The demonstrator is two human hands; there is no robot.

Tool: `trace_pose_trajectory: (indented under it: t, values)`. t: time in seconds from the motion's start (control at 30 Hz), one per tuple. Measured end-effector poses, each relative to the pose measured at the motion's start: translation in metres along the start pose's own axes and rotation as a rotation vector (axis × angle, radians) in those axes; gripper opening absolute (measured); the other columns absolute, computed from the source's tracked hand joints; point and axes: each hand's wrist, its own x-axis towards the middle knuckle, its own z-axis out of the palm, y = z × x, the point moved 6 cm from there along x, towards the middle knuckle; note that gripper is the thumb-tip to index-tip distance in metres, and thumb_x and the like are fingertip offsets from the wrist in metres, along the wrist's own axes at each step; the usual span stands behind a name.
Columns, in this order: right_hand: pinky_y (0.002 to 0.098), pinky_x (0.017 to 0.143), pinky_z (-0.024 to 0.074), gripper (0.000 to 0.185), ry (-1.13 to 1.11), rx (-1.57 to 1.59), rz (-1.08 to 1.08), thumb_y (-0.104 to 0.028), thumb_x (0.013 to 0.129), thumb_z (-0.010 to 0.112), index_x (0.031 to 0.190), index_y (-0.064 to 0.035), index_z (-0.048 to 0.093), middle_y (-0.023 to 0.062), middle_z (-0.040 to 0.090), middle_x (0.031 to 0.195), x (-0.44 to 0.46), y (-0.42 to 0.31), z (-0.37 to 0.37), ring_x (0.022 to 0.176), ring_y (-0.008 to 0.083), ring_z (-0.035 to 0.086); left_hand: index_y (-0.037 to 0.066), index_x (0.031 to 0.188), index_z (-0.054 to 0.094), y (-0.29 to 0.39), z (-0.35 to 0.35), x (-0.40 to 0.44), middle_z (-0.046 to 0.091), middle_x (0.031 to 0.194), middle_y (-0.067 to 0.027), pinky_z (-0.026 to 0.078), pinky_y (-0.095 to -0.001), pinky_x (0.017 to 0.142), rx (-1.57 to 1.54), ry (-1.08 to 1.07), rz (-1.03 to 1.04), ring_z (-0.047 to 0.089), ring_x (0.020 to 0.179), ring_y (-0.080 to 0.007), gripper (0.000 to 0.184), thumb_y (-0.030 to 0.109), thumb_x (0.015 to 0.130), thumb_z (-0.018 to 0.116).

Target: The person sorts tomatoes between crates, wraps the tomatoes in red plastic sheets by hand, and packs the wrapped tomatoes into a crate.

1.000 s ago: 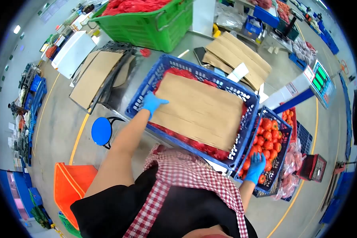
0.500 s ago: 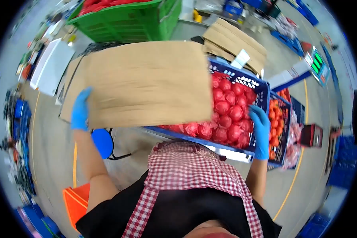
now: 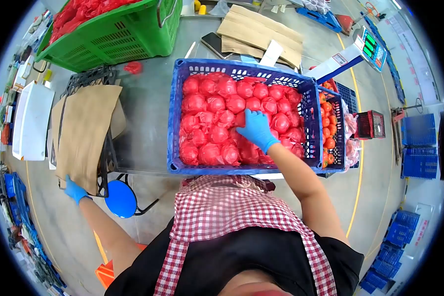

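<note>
Blue-gloved left hand (image 3: 75,190) at the flat brown cardboard sheet's (image 3: 85,135) near edge; finger closure cannot be determined. Blue-gloved right hand (image 3: 258,130), thumb apart from fingers, grip undetermined, touches round red-wrapped bundles (image 3: 215,104) inside the blue plastic crate (image 3: 173,118).

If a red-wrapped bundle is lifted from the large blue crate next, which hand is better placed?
Likely the right hand: it is over the red-wrapped bundles inside the blue crate. The left hand is away to the left, at the brown cardboard's lower edge.
</note>
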Motion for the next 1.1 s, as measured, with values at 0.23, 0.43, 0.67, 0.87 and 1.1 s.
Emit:
trace_pose_trajectory:
  t: [0.23,0.43,0.67,0.87,1.1]
  values:
    - [0.0420,0.079,0.0436,0.063,-0.028,-0.069,0.195,-0.044,0.061,0.078,0.102,-0.0030,0.051,0.0159,0.061,0.095,0.014,-0.013,0.009,0.091,0.0331,0.057,-0.001,0.116,0.057,0.108,0.208,-0.245,0.061,0.112,-0.0087,0.042,-0.0307,0.093,0.018,-0.898,0.777,0.055,0.105,-0.0181,0.032,0.012,0.087,0.058]
    - [0.0411,0.084,0.0408,0.063,-0.049,0.078,0.242,-0.039,0.054,0.081,0.099,-0.0046,0.054,0.0151,0.062,0.095,0.014,0.000,-0.005,0.094,0.0323,0.056,0.008,0.116,0.057,0.041,0.307,-0.497,0.059,0.109,-0.0117,0.047,-0.0403,0.083,0.652,-1.438,1.461,0.055,0.102,-0.0284,0.050,0.030,0.073,0.072]
    - [0.0360,0.077,0.0514,0.058,0.084,1.129,0.448,-0.035,0.069,0.072,0.114,-0.0010,0.059,0.0123,0.066,0.097,-0.014,0.084,-0.005,0.086,0.0244,0.064,0.004,0.101,0.055,-0.021,0.341,-0.529,0.055,0.101,-0.0128,0.049,-0.0374,0.074,1.066,-1.006,1.659,0.053,0.098,-0.0263,0.047,0.020,0.062,0.075]
    - [0.0494,0.082,0.0509,0.045,-0.297,2.144,0.674,-0.024,0.081,0.062,0.123,-0.0145,0.048,0.0073,0.052,0.123,-0.057,0.125,-0.032,0.109,0.0242,0.053,0.006,0.098,0.052,-0.037,0.351,-0.533,0.060,0.089,-0.0118,0.052,-0.0375,0.065,0.995,-1.009,1.710,0.059,0.085,-0.0274,0.043,0.016,0.063,0.074]
    - [0.0324,0.078,0.0507,0.041,-0.176,1.536,0.245,-0.001,0.075,0.067,0.114,-0.0073,0.060,0.0058,0.060,0.108,-0.057,0.112,-0.065,0.096,0.0162,0.058,0.008,0.106,0.049,0.035,0.319,-0.530,0.060,0.095,-0.0130,0.053,-0.0393,0.071,0.978,-1.222,1.464,0.058,0.093,-0.0309,0.054,0.022,0.062,0.077]
